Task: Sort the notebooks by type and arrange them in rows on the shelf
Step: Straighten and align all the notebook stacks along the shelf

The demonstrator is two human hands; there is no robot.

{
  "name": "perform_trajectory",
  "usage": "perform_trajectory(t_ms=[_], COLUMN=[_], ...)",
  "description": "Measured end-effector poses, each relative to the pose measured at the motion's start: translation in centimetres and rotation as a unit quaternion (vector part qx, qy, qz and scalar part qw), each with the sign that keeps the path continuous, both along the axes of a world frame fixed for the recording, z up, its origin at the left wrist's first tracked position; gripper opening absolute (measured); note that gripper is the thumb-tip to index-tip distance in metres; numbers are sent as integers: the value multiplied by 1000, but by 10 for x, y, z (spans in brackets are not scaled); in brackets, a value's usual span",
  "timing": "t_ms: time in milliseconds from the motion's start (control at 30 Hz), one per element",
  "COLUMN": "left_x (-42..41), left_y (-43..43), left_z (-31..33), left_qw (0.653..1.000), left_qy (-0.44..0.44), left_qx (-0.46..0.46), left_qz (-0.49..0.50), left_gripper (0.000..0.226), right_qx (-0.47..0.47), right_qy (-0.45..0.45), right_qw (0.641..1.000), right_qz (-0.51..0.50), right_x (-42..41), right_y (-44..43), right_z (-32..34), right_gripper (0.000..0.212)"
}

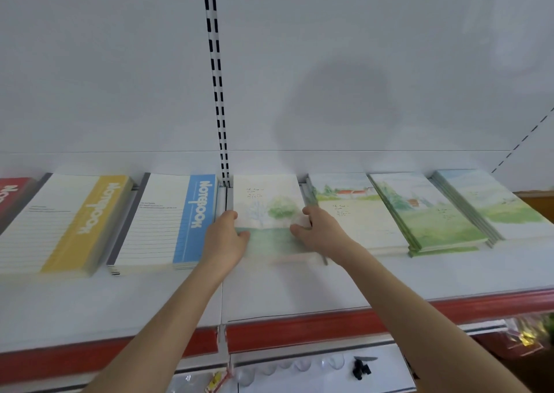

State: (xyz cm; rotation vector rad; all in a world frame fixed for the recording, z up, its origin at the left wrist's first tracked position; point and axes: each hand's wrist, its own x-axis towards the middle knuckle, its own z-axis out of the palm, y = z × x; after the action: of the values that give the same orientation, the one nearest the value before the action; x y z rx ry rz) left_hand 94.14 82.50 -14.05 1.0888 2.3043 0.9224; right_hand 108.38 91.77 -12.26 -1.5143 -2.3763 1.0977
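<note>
Both of your forearms are stretching up from six o'clock, passing over a black clip (361, 368) and a yellow tag (216, 381) that are hanging below the shelf (299, 284), whose front edge is carrying a red strip (299, 328).

Your left hand (225, 236) is gripping the left edge of the tree notebook (269, 209): its fingers (230, 214) are curling round that edge and its thumb is lying on the cover. Your right hand (319, 227) is holding the same notebook at its three o'clock side, with the thumb pressing on the cover and the forefinger hooking over the right edge. The other fingers are hiding under the hand, so you cannot tell how they are lying. The tree notebook is sitting at the middle of the shelf, its near edge blurred, and you cannot tell whether more copies are lying beneath it.

At nine o'clock from it the blue-band stack (168, 224) is lying, its band reading "NOTEBOOK" sideways. Further toward nine o'clock the yellow-band stack (60, 224) is showing the same word, and the red notebook (13, 194) at the frame's edge is showing only "NO".

At three o'clock three stacks are lying side by side: the red-roof stack (356, 221), the green-meadow stack (425, 215) and the pale-blue stack (494, 200). Each is carrying small script too fine to read.

At twelve o'clock a slotted rail (216, 77) is running up the white back panel (389, 47).
</note>
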Motion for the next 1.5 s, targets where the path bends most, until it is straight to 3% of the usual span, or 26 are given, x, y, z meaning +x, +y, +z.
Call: perform_trajectory(t_ms=[133, 233, 433, 600, 733, 933, 1067, 1133, 1200, 1300, 1500], left_x=[-1, -2, 2, 2, 17, 59, 92, 106, 117, 127, 138], left_y=[1, 1, 2, -4, -5, 34, 75, 91, 104, 113, 120], left_z=[-2, -2, -1, -3, 2, 13, 18, 16, 12, 6, -1], left_qw=[1000, 1000, 997, 984, 974, 966, 971, 974, 976, 980, 988], left_qy=[-3, 3, 60, 153, 184, 166, 162, 157, 154, 153, 118], left_qx=[2, -1, -42, -29, 21, 67, 17, -38, -74, -95, -94], left_qz=[13, 13, -26, -82, -134, -189, -176, -160, -136, -89, -32], left_gripper=[47, 44, 23, 19, 41, 42, 35, 37, 39, 40, 42], right_qx=[1, 18, 40, 73, 151, 147, 123, 113, 100, 75, 92], right_qy=[4, -10, -41, -26, 2, -12, -11, -15, -21, -22, -37], right_qw=[1000, 1000, 998, 997, 988, 984, 986, 989, 993, 997, 995], right_qz=[-15, -18, -8, 6, -28, -103, -112, -90, -61, -20, 33], right_x=[-2, -2, -2, 13, 47, 105, 122, 122, 118, 111, 108], right_y=[1, -1, -8, -12, -3, 35, 67, 84, 97, 108, 118], right_z=[-3, -5, -2, 10, 16, 20, 16, 11, 9, 5, -9], right_gripper=[54, 32, 18, 44, 47, 46, 32, 9, 3, 45, 45])
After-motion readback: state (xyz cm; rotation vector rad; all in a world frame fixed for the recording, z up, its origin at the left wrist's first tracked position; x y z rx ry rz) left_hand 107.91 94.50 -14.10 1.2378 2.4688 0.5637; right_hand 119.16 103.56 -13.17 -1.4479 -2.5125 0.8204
